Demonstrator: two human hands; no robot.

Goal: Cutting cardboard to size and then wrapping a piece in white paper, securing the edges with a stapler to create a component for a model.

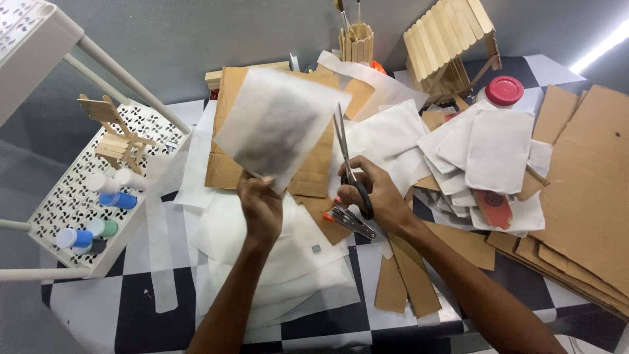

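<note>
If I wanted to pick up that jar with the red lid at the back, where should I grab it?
Take the jar by its red lid, coming down from above. It appears to stand upright with the round lid on top and clear, while white sheets and the stick house crowd its sides.

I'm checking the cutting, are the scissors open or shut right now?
Nearly shut: the scissors' blades lie close together, pointing up beside the white sheet, gripped in the right hand.

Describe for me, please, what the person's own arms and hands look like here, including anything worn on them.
Both forearms are bare as far as the frame shows: no sleeves, gloves, watch or bracelet. No rings show on the left hand or the right hand. Each arm enters from the bottom edge.
</note>
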